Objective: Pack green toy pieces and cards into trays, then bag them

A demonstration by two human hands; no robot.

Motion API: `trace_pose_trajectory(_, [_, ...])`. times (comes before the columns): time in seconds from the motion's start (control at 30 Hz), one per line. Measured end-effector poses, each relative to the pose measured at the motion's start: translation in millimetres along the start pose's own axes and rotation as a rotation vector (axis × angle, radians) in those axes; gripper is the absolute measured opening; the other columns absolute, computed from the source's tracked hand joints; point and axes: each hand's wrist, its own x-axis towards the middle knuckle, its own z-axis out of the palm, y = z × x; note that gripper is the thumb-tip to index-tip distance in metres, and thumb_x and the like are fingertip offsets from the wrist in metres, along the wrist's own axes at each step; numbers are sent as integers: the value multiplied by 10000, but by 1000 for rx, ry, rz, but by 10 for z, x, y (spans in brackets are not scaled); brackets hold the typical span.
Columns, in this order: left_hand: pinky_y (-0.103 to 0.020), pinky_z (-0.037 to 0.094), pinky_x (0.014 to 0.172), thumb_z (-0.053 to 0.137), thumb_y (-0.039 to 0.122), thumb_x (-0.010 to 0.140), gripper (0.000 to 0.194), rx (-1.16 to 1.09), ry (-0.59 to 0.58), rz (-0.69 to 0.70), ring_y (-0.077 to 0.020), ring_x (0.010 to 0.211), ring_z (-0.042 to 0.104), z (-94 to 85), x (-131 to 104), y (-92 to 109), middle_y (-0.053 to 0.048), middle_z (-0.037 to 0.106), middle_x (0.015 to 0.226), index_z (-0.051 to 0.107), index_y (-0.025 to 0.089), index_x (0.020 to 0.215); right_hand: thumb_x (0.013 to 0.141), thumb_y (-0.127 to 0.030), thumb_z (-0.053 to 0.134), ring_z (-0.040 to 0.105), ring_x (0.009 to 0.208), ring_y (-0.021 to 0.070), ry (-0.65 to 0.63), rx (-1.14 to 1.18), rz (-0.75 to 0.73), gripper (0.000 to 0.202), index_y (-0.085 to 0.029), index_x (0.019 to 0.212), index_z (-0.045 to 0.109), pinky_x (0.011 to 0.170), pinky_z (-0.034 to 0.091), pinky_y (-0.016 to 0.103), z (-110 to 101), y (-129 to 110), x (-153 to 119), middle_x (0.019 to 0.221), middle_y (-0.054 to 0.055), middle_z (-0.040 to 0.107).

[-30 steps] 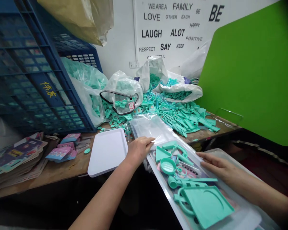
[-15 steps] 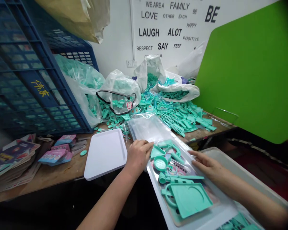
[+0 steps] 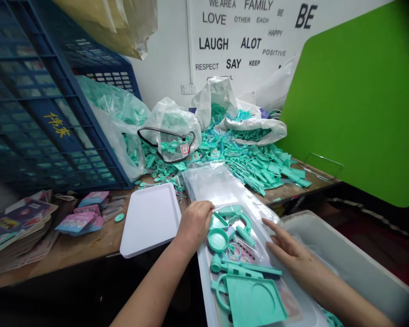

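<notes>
While the left hand (image 3: 195,225) curled narrow by the clear plastic bag (image 3: 218,179), grip unclear, the right hand (image 3: 291,252) opened wide beside the white rectangular plastic tray (image 3: 203,284). Molded turquoise plastic pieces (image 3: 254,299) lay over it, seemingly arranged; bag closure looked undone, enclosure unclear. Loose turquoise parts (image 3: 266,168) lay piled behind.

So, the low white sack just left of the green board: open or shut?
Open: the low white sack gapes, small teal pieces showing inside.
</notes>
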Motion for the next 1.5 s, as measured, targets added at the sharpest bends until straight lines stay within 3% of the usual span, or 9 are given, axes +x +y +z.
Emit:
trace_pose_trajectory(0.17, [-293, 496, 726, 451, 126, 890, 322, -30, 34, -30, -165, 818, 599, -29, -68, -19, -25, 707, 903, 597, 219, 1161, 803, -473, 548, 562, 674, 161, -58, 130, 78, 680, -231, 1421, 400, 661, 475, 274, 22, 51, -51, 767, 2, 592])
trace_pose_trajectory(0.47, [-333, 507, 836, 532, 227, 876, 239, -106, 46, 45, -171, 955, 601, -30, -230, 33, -28, 699, 1026, 662, 261, 1073, 839, -485, 490, 420, 584, 135, -32, 164, 67, 688, -242, 1454, 299, 565, 385, 247, 55, 72, -115, 672, -52, 399])
trace_pose_trajectory(0.67, [-357, 498, 799, 533, 271, 879, 226, -153, -12, 110, -182, 933, 615, -42, -270, 80, -17, 704, 993, 669, 287, 1058, 775, -530, 518, 558, 833, 195, 51, 129, 81, 759, -182, 1431, 365, 751, 462, 295, 52, -23, -44, 894, 42, 589])
trace_pose_trajectory(0.83, [-351, 489, 796, 522, 285, 885, 235, -150, -35, 122, -175, 912, 616, -33, -245, 101, -17, 701, 988, 663, 305, 1072, 762, -538, 539, 584, 1008, 243, 68, 114, 108, 785, -189, 1443, 360, 811, 479, 320, 41, 3, 31, 1061, 77, 629])
trace_pose_trajectory(1.0, [-349, 484, 806, 506, 310, 892, 239, -109, -17, 122, -179, 927, 622, 7, -181, 95, -29, 706, 992, 666, 296, 1069, 772, -524, 560, 630, 980, 241, 41, 244, 124, 715, -173, 1385, 451, 813, 510, 321, 31, 78, 180, 1060, 80, 668])
trace_pose_trajectory(1.1, [-357, 480, 816, 515, 304, 889, 242, -99, -6, 87, -184, 935, 624, 58, -87, 99, -24, 710, 1008, 657, 296, 1084, 780, -511, 558, 673, 883, 250, -18, 379, 174, 648, -241, 1363, 474, 761, 545, 356, 22, 48, 303, 1033, 54, 695])
trace_pose_trajectory(1.27, [-385, 476, 886, 506, 247, 891, 245, -98, 23, 48, -188, 994, 606, 131, 39, 125, -17, 700, 1053, 645, 275, 1091, 796, -472, 525, 695, 748, 268, 10, 417, 176, 545, -307, 1315, 508, 649, 563, 384, -11, -78, 489, 925, 37, 729])
trace_pose_trajectory(1.4, [-421, 426, 1010, 477, 361, 900, 364, -145, 113, -83, -216, 1184, 505, 120, -142, 146, -88, 594, 1242, 547, 224, 1230, 808, -451, 511, 692, 676, 267, 10, 412, 159, 470, -286, 1248, 537, 593, 557, 386, -11, -53, 584, 836, 45, 730])
trace_pose_trajectory(1.5, [-473, 368, 1072, 455, 473, 886, 557, -182, 68, -106, -244, 1309, 383, 104, -457, 178, -114, 448, 1399, 347, 242, 1381, 794, -457, 547, 683, 656, 247, 26, 440, 178, 401, -268, 1147, 556, 579, 547, 357, 4, 22, 612, 813, 39, 720])
